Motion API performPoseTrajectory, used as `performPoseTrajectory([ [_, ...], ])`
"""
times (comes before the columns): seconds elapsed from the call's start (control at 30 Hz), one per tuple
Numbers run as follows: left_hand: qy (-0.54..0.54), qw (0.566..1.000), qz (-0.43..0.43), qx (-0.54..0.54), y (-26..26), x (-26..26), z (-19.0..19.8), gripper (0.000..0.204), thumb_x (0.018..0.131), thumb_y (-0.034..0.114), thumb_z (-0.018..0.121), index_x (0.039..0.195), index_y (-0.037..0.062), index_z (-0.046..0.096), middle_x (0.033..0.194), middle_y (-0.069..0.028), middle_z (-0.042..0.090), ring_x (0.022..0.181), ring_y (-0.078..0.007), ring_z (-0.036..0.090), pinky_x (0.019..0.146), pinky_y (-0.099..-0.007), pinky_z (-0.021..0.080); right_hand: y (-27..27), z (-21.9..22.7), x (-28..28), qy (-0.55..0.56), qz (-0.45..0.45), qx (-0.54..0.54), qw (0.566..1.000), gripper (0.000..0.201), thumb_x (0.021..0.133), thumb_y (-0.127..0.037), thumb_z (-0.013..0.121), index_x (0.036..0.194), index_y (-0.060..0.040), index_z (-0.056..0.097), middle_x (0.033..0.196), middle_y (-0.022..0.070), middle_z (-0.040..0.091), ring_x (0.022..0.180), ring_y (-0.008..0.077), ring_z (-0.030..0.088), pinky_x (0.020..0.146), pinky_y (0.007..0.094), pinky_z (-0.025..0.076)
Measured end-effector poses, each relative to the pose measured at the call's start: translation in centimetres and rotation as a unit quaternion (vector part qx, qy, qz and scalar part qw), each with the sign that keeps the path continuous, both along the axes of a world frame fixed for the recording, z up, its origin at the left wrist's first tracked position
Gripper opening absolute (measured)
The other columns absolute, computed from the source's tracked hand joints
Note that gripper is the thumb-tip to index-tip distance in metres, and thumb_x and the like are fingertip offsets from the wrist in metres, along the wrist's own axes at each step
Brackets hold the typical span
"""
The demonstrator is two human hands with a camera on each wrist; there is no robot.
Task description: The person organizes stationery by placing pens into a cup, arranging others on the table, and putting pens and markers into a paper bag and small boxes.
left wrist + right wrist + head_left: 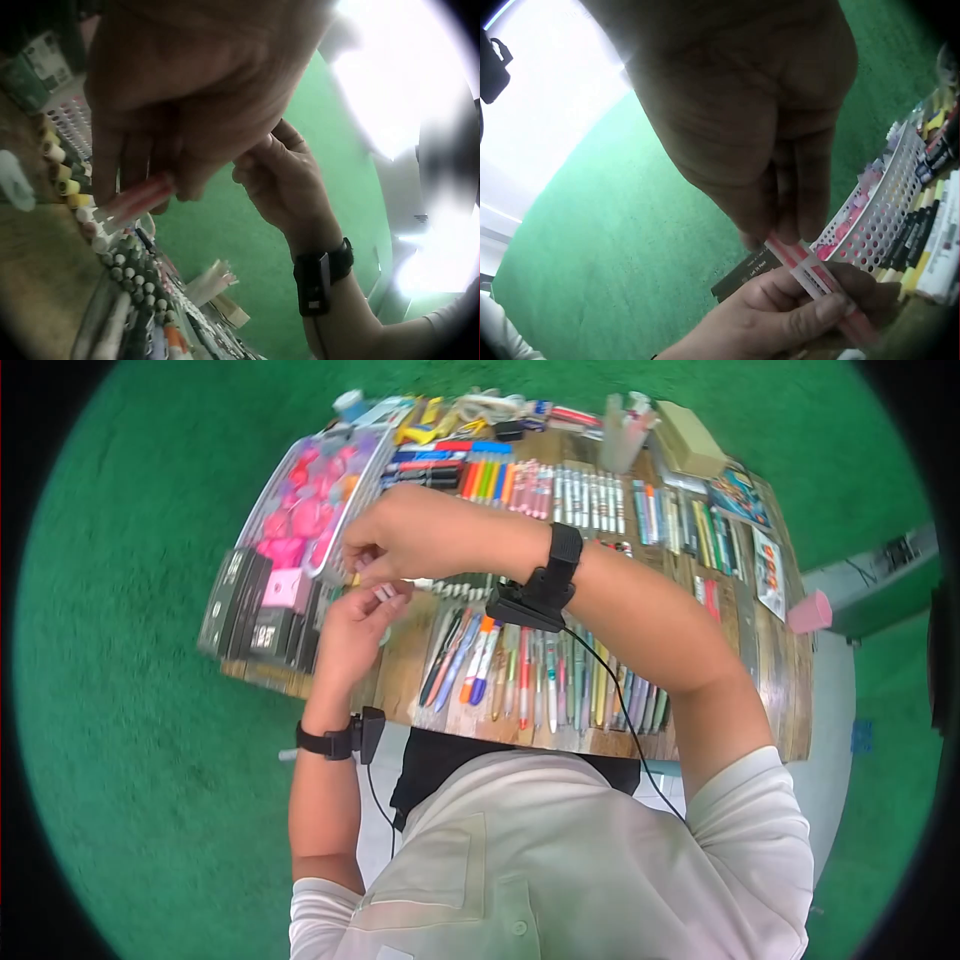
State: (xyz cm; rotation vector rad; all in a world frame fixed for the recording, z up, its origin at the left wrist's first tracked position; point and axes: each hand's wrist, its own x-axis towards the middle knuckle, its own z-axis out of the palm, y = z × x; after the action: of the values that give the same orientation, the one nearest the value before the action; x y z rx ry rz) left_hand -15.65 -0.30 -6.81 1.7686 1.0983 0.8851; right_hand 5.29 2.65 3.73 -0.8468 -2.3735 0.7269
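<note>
My left hand [352, 630] grips a slim pink-and-white marker [815, 281] between thumb and fingers, with dark print on its white band. In the left wrist view one pink, see-through end of it pokes out below the left hand [202, 82]. My right hand [415, 532] is just above the left, and in the right wrist view its fingertips pinch the marker's upper end. Close beside both hands stands a white perforated basket [881, 217] of pink and purple items. Rows of pens [545, 670] lie on the wooden table to the right of the hands.
Dark boxes [232, 600] and a small pink box [287, 588] stand at the table's left edge. Bright markers [487, 475] lie in rows behind the hands. Farther back are a clear pen holder [625, 435] and a beige box [690, 440]. A pink cup [810, 612] is at the right edge.
</note>
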Motion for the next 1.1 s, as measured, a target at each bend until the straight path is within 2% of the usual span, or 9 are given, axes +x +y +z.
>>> performPoseTrajectory([
  [0.1,0.075,0.997,0.021,0.024,1.1,3.6,5.7,0.023,0.096,0.016,0.072,0.113,0.0007,0.074,0.084,0.0009,0.072,0.075,-0.0044,0.059,0.07,-0.025,0.048,-0.1,2.5,3.2,0.021,-0.04,0.045,0.998,0.015,0.083,-0.016,0.075,0.093,-0.0046,0.073,0.082,0.0105,0.074,0.077,0.025,0.072,0.069,0.0368,0.055],
  [0.33,0.028,0.987,-0.083,0.132,8.7,16.8,14.5,0.026,0.093,0.02,0.076,0.109,-0.0005,0.076,0.086,-0.0008,0.073,0.078,-0.0049,0.063,0.07,-0.0242,0.05,0.0,9.7,15.2,-0.007,-0.193,0.184,0.964,0.019,0.083,-0.017,0.076,0.098,-0.0043,0.075,0.084,0.0122,0.074,0.077,0.0237,0.072,0.07,0.0348,0.056],
  [0.4,0.004,0.975,-0.172,0.142,11.0,21.3,16.6,0.027,0.096,0.017,0.073,0.117,0.0001,0.074,0.103,-0.0054,0.078,0.096,-0.01,0.07,0.088,-0.0271,0.052,-0.4,12.2,18.8,-0.036,-0.26,0.235,0.936,0.019,0.083,-0.016,0.077,0.097,-0.0031,0.076,0.086,0.0168,0.076,0.077,0.0285,0.074,0.07,0.0367,0.057],
  [0.5,-0.014,0.96,-0.222,0.17,14.6,28.3,18.5,0.027,0.096,0.016,0.073,0.117,-0.0014,0.073,0.107,-0.0065,0.078,0.101,-0.0118,0.07,0.093,-0.0285,0.053,0.6,13.8,23.6,-0.045,-0.351,0.237,0.905,0.018,0.082,-0.016,0.077,0.094,-0.0026,0.075,0.086,0.0168,0.075,0.078,0.0287,0.074,0.07,0.0376,0.058],
  [0.73,-0.059,0.941,-0.313,0.119,20.4,39.6,16.2,0.032,0.095,0.011,0.074,0.125,0.0,0.067,0.115,-0.0072,0.076,0.106,-0.0128,0.07,0.096,-0.0307,0.054,5.3,11.9,32.7,-0.12,-0.429,0.231,0.865,0.019,0.084,-0.018,0.077,0.093,-0.0022,0.075,0.086,0.0177,0.075,0.078,0.0269,0.074,0.07,0.0369,0.058],
  [0.93,-0.039,0.943,-0.309,0.115,23.2,42.7,10.3,0.032,0.09,0.013,0.078,0.119,0.0034,0.07,0.11,-0.006,0.076,0.103,-0.0144,0.07,0.094,-0.0323,0.053,8.7,7.2,35.8,-0.142,-0.407,0.182,0.884,0.023,0.081,-0.016,0.078,0.099,-0.002,0.074,0.082,0.0113,0.074,0.077,0.0217,0.072,0.068,0.0351,0.056],
  [1.0,-0.042,0.941,-0.318,0.109,24.3,42.8,9.2,0.034,0.086,0.019,0.082,0.116,0.0057,0.072,0.107,-0.0068,0.077,0.098,-0.0168,0.071,0.09,-0.0343,0.054,9.6,5.6,36.0,-0.153,-0.408,0.08,0.897,0.023,0.08,-0.016,0.079,0.097,-0.0015,0.074,0.08,0.0104,0.074,0.075,0.0221,0.073,0.068,0.0353,0.057],
  [1.07,0.092,0.946,-0.275,0.146,23.6,41.9,9.7,0.051,0.09,0.015,0.079,0.136,0.0022,0.06,0.136,-0.0131,0.067,0.129,-0.02,0.06,0.108,-0.0374,0.047,10.7,4.1,36.7,-0.148,-0.408,0.036,0.9,0.028,0.08,-0.017,0.079,0.104,-0.002,0.074,0.087,0.0108,0.075,0.081,0.0244,0.074,0.071,0.037,0.058],
  [1.1,0.094,0.946,-0.276,0.143,23.4,41.3,9.8,0.051,0.09,0.015,0.079,0.136,0.0022,0.06,0.136,-0.0131,0.067,0.129,-0.02,0.06,0.108,-0.0374,0.047,10.7,3.6,36.9,-0.15,-0.402,0.079,0.9,0.032,0.08,-0.018,0.079,0.108,-0.0027,0.074,0.092,0.0115,0.076,0.086,0.0261,0.074,0.074,0.0385,0.058],
])
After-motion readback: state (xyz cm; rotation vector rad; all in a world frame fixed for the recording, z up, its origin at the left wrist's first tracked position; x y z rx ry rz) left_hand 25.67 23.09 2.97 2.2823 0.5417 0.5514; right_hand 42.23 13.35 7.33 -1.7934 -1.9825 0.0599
